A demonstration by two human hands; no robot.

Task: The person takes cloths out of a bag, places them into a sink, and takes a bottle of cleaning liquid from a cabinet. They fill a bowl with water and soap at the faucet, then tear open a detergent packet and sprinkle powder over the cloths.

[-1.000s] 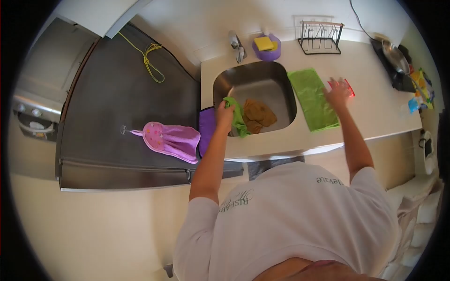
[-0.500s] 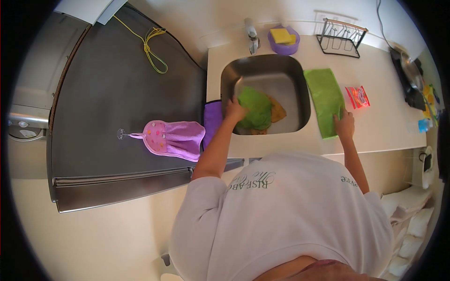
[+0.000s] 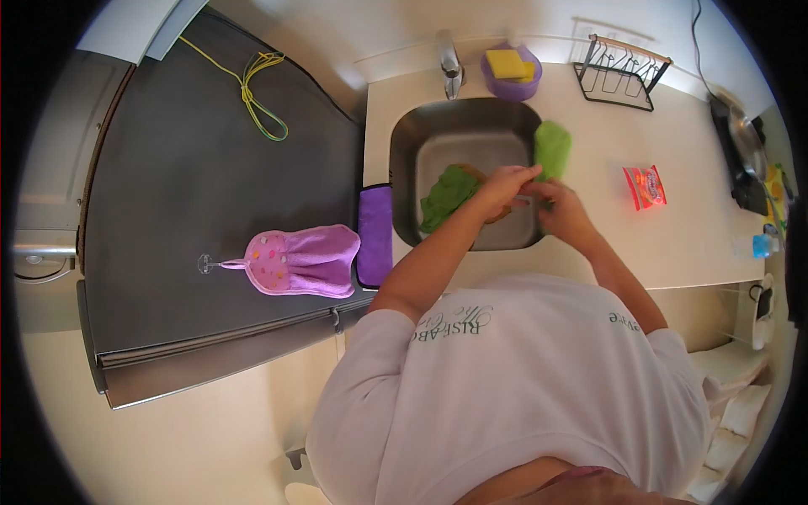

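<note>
Fingers of our left hand are drawn narrow at the lower end of a green cloth, just beside the bent fingers of our right hand, over the right edge of the sink. Blur hides the grip, and we cannot tell which hand bears the cloth, which stands up beyond our fingertips toward the wall. Beneath our left forearm, a second green cloth lies crumpled in the sink, partly over a brown cloth. A red packet rests on the counter to our right. Behind the sink we see the tap and a purple bowl with yellow sponges; farther right, a wire rack and a pan. To our left are a purple cloth, a pink towel and a looped yellow cord.
</note>
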